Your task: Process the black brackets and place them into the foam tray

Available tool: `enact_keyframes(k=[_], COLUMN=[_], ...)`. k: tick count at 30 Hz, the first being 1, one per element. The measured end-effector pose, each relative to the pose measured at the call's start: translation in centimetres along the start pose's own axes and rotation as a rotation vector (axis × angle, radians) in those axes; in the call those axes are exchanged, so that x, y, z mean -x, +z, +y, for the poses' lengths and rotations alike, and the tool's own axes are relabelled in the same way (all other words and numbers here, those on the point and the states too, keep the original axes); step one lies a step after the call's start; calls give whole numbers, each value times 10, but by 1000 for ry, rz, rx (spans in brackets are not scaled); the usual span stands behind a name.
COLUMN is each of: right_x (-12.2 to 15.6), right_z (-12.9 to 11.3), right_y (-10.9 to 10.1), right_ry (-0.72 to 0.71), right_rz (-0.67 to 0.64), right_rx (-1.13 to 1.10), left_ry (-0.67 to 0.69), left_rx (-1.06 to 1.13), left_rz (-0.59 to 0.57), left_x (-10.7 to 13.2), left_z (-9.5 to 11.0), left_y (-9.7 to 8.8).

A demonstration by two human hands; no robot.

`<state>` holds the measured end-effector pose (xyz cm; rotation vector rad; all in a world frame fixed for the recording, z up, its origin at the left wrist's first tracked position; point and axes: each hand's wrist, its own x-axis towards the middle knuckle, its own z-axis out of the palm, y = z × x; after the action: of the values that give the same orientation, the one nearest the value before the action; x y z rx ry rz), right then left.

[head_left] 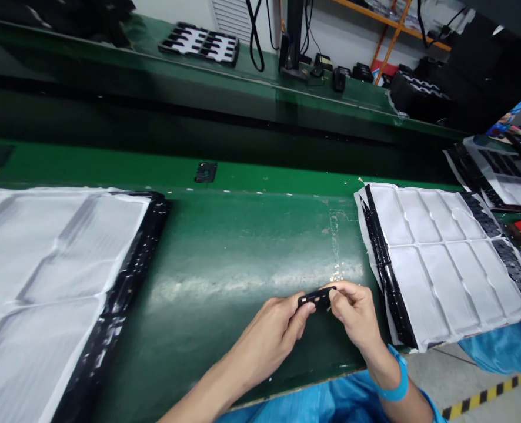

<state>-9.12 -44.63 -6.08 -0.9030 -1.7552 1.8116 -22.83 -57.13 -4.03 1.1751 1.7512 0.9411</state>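
Note:
A small flat black part with cut-outs (317, 298) is held between my two hands, low over the green bench (243, 247). My left hand (284, 320) pinches its left end between thumb and fingers. At the other end, my right hand (353, 308) grips it, thumb and index finger closed on the edge. A blue band circles my right wrist. The fingers cover both ends of the part. Farther back, a similar-looking black plate (206, 172) lies flat on the green surface.
Black trays covered with white sheets (57, 252) stand on the left; another covered stack (450, 252) stands close to my right hand. A dark belt-like strip (243, 117) crosses behind. On the back ledge are a tray (201, 42) and a monitor stand (293, 41).

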Motion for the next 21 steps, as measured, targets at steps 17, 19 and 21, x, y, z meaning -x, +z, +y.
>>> enact_keyframes(k=[17,19,21], right_x=[5,4,4], right_z=[-10,-9,-7], right_y=[-27,-23,-19], right_ry=[-103,-70,-50], right_rz=[-96,-148,-161], right_rx=[408,389,360], left_ry=[-21,-16,-7], left_rx=[71,76,117], left_rz=[-70,-36,19], left_x=[-11,-11,-10], left_z=[0,0,0], left_y=[-3,-3,-2])
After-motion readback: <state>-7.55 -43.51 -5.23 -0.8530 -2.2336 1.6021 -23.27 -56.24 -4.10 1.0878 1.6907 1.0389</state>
